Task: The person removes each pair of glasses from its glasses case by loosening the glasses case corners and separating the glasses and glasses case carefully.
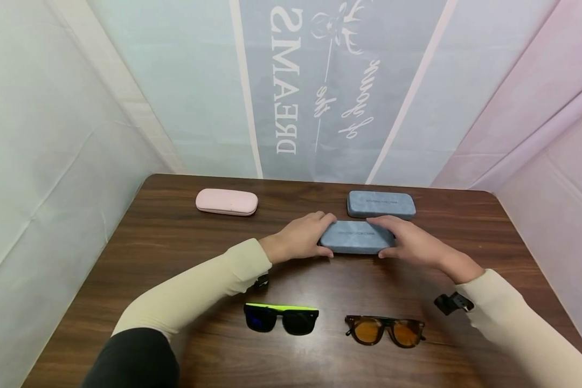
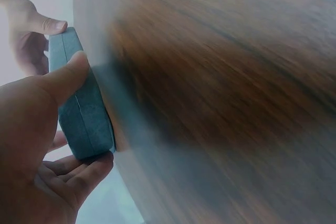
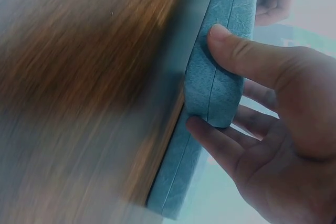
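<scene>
A blue-grey glasses case [image 1: 356,237] is held at both ends, its lid closed. My left hand [image 1: 302,237] grips the left end, thumb on the near side and fingers round the far side. At the right end my right hand [image 1: 414,241] grips it the same way; the right wrist view shows the thumb across the seam of the case [image 3: 220,77]. Just behind it lies a second blue-grey glasses case [image 1: 381,205]. Closer to me are dark sunglasses with a lime-green top edge [image 1: 281,319] and tortoiseshell glasses with orange lenses [image 1: 385,331].
A pink glasses case [image 1: 227,202] lies at the back left of the brown wooden table [image 1: 174,242]. Behind the table hangs a pale blue cloth [image 1: 203,108] with printed lettering, and light cloth walls [image 1: 53,134] flank both sides.
</scene>
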A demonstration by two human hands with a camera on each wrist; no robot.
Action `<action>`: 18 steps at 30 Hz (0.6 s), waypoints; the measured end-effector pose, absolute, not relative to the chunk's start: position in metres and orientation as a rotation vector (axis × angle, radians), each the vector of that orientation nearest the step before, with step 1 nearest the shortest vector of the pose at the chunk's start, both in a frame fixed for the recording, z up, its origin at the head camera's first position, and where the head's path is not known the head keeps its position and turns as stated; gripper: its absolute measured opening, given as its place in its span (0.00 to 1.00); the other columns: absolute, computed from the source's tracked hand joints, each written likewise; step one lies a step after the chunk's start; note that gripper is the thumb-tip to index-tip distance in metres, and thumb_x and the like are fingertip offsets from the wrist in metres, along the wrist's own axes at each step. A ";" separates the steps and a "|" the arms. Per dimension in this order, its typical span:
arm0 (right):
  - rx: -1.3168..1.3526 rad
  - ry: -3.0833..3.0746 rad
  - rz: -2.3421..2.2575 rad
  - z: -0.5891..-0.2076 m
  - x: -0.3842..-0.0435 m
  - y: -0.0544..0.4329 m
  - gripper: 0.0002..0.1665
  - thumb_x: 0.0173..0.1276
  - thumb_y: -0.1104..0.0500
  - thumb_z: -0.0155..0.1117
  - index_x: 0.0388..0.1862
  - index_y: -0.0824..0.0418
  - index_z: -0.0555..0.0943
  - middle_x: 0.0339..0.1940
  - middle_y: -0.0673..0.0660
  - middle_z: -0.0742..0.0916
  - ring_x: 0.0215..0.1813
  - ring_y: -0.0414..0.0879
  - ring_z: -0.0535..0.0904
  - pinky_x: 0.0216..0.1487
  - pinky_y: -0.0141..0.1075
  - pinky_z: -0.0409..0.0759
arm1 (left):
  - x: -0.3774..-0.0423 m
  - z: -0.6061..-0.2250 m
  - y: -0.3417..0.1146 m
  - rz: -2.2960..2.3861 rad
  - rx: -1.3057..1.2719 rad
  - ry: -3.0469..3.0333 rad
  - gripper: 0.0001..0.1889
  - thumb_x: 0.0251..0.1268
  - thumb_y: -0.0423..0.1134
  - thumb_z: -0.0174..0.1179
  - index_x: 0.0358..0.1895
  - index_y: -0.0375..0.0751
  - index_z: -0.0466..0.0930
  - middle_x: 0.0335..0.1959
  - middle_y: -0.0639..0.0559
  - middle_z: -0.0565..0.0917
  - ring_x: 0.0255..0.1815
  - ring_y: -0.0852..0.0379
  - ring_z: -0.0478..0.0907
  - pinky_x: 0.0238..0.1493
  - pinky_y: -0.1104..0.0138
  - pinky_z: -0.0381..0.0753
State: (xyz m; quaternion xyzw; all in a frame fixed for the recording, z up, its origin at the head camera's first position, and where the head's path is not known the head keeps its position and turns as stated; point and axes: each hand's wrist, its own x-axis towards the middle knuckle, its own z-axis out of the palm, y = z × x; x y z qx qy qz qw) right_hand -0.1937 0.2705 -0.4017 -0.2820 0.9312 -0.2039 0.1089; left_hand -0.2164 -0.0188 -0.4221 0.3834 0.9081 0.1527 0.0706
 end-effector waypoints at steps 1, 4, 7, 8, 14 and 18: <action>-0.826 2.741 -0.599 -0.401 -0.194 0.272 0.47 0.61 0.63 0.78 0.76 0.68 0.66 0.73 0.70 0.72 0.73 0.66 0.65 0.65 0.61 0.70 | -0.216 -0.422 -0.017 0.454 1.152 2.734 0.40 0.62 0.58 0.71 0.71 0.42 0.65 0.60 0.45 0.77 0.57 0.54 0.76 0.56 0.62 0.78; -0.823 2.746 -0.591 -0.399 -0.193 0.276 0.47 0.61 0.62 0.78 0.76 0.68 0.66 0.73 0.70 0.71 0.74 0.67 0.65 0.66 0.61 0.69 | -0.216 -0.421 -0.011 0.442 1.143 2.743 0.40 0.62 0.58 0.70 0.71 0.43 0.65 0.60 0.46 0.76 0.57 0.54 0.76 0.56 0.63 0.78; -0.816 2.746 -0.589 -0.396 -0.193 0.280 0.47 0.61 0.62 0.78 0.76 0.68 0.66 0.73 0.70 0.71 0.74 0.67 0.65 0.65 0.62 0.69 | -0.215 -0.420 -0.004 0.434 1.140 2.749 0.39 0.62 0.58 0.70 0.70 0.44 0.65 0.59 0.46 0.76 0.57 0.54 0.76 0.56 0.63 0.78; -0.815 2.750 -0.588 -0.395 -0.192 0.282 0.47 0.61 0.62 0.78 0.76 0.68 0.66 0.73 0.70 0.71 0.74 0.67 0.65 0.65 0.62 0.70 | -0.215 -0.419 -0.002 0.435 1.142 2.749 0.39 0.62 0.58 0.70 0.70 0.44 0.65 0.59 0.46 0.76 0.57 0.54 0.76 0.55 0.63 0.78; -0.815 2.763 -0.580 -0.391 -0.189 0.294 0.47 0.60 0.62 0.79 0.75 0.68 0.67 0.73 0.70 0.72 0.73 0.67 0.66 0.63 0.61 0.70 | -0.215 -0.417 0.011 0.415 1.149 2.741 0.40 0.63 0.59 0.69 0.72 0.44 0.64 0.61 0.46 0.76 0.58 0.55 0.75 0.55 0.64 0.78; -0.791 2.760 -0.572 -0.392 -0.190 0.300 0.47 0.60 0.62 0.79 0.75 0.68 0.66 0.73 0.70 0.71 0.73 0.68 0.65 0.63 0.62 0.70 | -0.216 -0.418 0.018 0.393 1.159 2.742 0.40 0.64 0.59 0.68 0.72 0.44 0.63 0.61 0.46 0.76 0.58 0.55 0.75 0.53 0.64 0.80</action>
